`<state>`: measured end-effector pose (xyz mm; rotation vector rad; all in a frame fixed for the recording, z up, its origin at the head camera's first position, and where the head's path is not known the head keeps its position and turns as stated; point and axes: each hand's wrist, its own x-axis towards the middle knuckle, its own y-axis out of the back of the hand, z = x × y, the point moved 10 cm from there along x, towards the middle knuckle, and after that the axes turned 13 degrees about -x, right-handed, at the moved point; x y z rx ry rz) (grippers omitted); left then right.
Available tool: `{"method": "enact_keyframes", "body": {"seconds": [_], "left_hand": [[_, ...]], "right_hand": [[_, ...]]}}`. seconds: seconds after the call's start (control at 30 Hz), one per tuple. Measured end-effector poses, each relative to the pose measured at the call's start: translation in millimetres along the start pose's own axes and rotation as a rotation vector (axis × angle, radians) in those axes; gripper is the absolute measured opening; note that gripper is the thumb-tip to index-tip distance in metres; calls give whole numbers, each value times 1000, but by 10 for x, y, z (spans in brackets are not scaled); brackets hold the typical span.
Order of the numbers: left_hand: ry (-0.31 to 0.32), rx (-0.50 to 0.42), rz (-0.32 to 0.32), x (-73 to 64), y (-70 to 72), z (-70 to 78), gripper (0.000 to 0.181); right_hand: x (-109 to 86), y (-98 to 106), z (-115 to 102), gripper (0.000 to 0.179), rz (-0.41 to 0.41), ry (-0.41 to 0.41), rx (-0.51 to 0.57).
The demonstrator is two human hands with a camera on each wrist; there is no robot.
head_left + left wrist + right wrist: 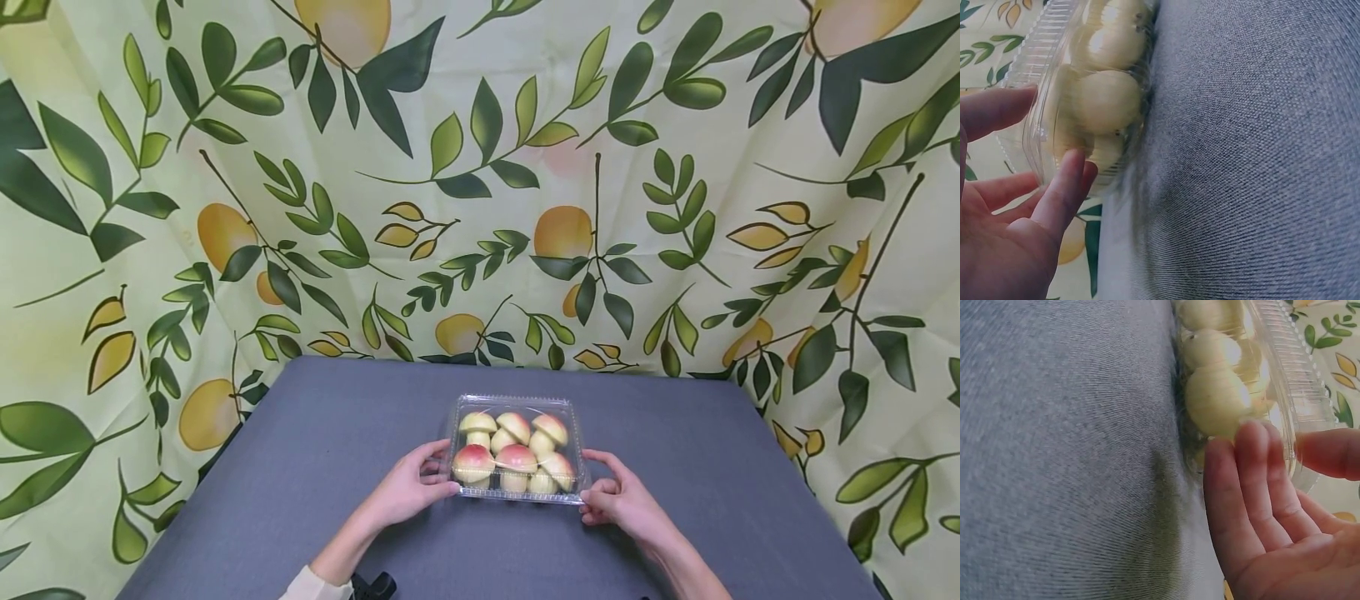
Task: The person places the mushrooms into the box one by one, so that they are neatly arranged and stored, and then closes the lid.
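Note:
A clear plastic clamshell box (516, 401) with a ribbed rim sits between both hands near the middle of the table. Through its lid show several mushroom-shaped buns (516, 459), cream-coloured with red-tinted caps, in two rows. My left hand (408, 489) holds the box's left side, its thumb at the front left corner of the rim. On the opposite side my right hand (624, 502) grips the rim at the front right corner. In both wrist views the thumb is at the rim and the fingers lie against the box's side wall, close over the table.
Grey-blue cloth covers the table (352, 417). Behind it and at both sides hangs a curtain (480, 250) printed with leaves and orange fruit. A black device (373, 586) shows by the left wrist, below a pale sleeve (318, 586).

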<state>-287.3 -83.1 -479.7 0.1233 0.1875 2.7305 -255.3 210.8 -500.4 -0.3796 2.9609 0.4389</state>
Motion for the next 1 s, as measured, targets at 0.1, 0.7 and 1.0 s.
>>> {"method": "enact_keyframes", "body": {"seconds": [0.1, 0.7, 1.0], "left_hand": [[-5, -12, -3, 5, -10, 6, 74], [-11, -19, -6, 14, -12, 30, 72], [-19, 23, 11, 5, 18, 70, 69]], "right_hand": [[-3, -13, -6, 72, -11, 4, 6], [1, 18, 25, 71, 1, -33, -44], [-40, 135, -70, 64, 64, 0, -180]]}}
